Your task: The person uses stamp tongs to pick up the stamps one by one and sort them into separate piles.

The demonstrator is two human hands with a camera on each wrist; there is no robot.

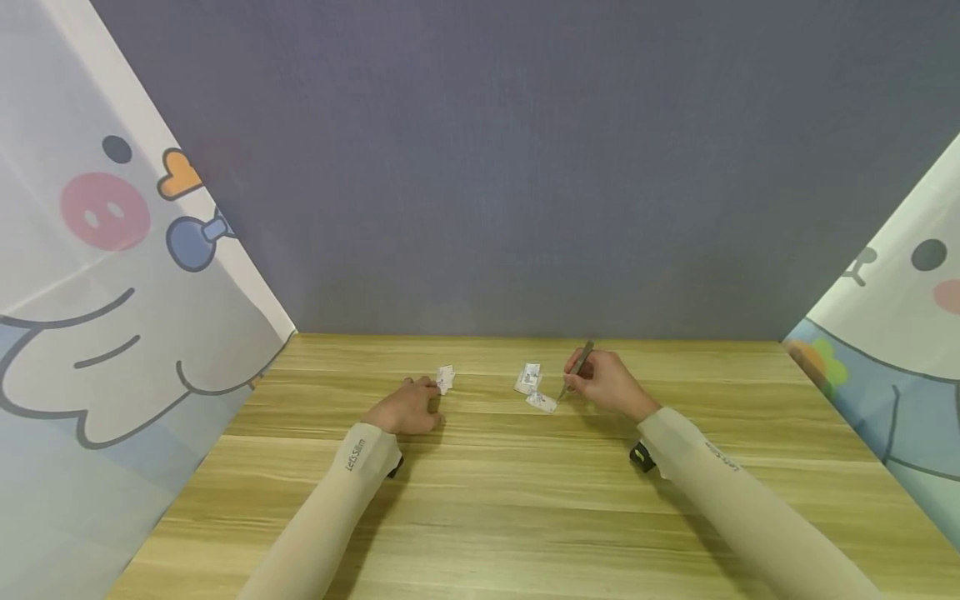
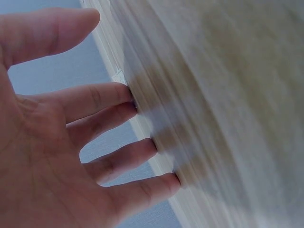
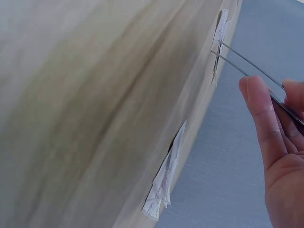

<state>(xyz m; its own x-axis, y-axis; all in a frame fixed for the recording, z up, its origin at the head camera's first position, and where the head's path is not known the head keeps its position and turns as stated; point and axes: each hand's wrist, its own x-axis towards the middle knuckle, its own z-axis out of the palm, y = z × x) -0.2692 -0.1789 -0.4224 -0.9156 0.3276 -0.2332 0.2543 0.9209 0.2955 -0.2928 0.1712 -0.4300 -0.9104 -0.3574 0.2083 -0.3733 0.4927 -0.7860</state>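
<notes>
My right hand [image 1: 607, 385] pinches a pair of tweezers [image 1: 577, 367] between thumb and fingers. Their tips stand slightly apart in the right wrist view, close to a white paper slip [image 3: 221, 31]. In the head view the tips point at the right end of a printed slip [image 1: 542, 402]. Behind that slip lies a small overlapping stack of slips [image 1: 528, 377]. My left hand [image 1: 408, 408] rests on the table with its fingers spread, and a fingertip touches or lies beside another little group of slips [image 1: 445, 380]. The left wrist view shows the fingertips [image 2: 166, 183] against the wood, the thumb apart.
The slips lie on a wood-grain table [image 1: 480, 500], toward its far edge. A grey panel [image 1: 480, 183] rises behind that edge. Cartoon-printed curtains hang at both sides, the left curtain [image 1: 112, 350] and the right curtain [image 1: 900, 375].
</notes>
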